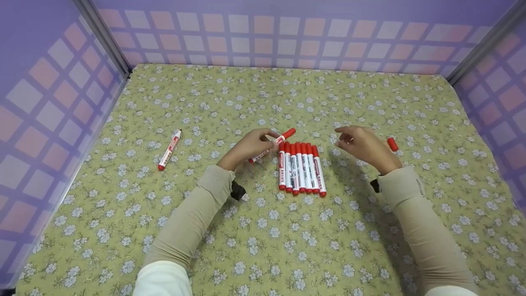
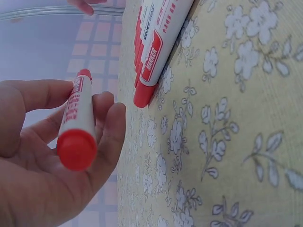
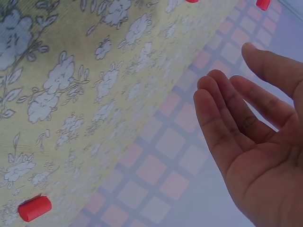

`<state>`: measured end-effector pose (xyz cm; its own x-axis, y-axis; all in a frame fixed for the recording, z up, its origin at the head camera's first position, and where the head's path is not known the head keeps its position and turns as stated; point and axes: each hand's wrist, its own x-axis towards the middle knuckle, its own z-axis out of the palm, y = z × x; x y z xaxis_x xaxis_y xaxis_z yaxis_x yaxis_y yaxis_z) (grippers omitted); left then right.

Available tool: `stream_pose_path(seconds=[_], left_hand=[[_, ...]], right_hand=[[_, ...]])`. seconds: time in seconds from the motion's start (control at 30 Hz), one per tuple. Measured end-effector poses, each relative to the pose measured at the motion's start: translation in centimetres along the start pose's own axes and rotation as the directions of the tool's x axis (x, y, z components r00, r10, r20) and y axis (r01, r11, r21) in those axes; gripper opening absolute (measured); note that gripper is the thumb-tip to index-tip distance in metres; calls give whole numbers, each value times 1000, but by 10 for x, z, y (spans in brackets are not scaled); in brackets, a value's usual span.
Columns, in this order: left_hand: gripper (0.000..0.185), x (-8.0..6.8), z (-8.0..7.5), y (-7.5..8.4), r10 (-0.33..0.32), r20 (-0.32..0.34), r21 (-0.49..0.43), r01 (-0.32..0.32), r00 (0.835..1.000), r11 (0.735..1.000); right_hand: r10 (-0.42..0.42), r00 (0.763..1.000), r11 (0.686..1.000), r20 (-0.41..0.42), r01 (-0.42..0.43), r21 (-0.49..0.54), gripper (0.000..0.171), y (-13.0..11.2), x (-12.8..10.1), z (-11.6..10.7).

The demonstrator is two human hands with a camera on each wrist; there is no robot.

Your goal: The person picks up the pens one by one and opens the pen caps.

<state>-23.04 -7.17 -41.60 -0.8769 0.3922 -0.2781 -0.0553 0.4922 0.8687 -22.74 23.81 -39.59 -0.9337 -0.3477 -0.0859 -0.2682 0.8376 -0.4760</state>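
My left hand (image 1: pixel 250 144) grips a red-and-white marker (image 1: pixel 274 144) just left of a row of several like markers (image 1: pixel 302 167) lying side by side on the floral cloth. In the left wrist view the held marker (image 2: pixel 78 124) lies between thumb and fingers, its red end toward the camera, with the row (image 2: pixel 156 45) beyond it. To the right of the row my right hand (image 1: pixel 361 144) hovers with relaxed fingers, holding nothing; its palm (image 3: pixel 255 142) is bare. A loose red cap (image 1: pixel 392 144) lies just right of that hand, also seen as a cap (image 3: pixel 34 208) low in the right wrist view.
Another marker (image 1: pixel 169 150) lies alone on the cloth at the left. The yellow floral cloth (image 1: pixel 263 246) covers the table, which purple checked walls (image 1: pixel 49 102) enclose on the left, back and right.
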Motion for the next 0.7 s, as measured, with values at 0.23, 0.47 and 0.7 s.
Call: stream_pose_path(seconds=[0.23,0.47,0.7], left_hand=[[34,-2,0,3,48,-6,-7,-48,999,999],[31,-4,-4,6,130,-14,77,-129,991,989],[29,-4,-2,9,188,-19,134,-183,982,974]], right_hand=[[-40,999,999,24,40,4,43,-12,0,0],[-95,995,995,40,94,32,47,-22,-2,1],[-232,972,972,28,233,-41,46,-30,-3,1]])
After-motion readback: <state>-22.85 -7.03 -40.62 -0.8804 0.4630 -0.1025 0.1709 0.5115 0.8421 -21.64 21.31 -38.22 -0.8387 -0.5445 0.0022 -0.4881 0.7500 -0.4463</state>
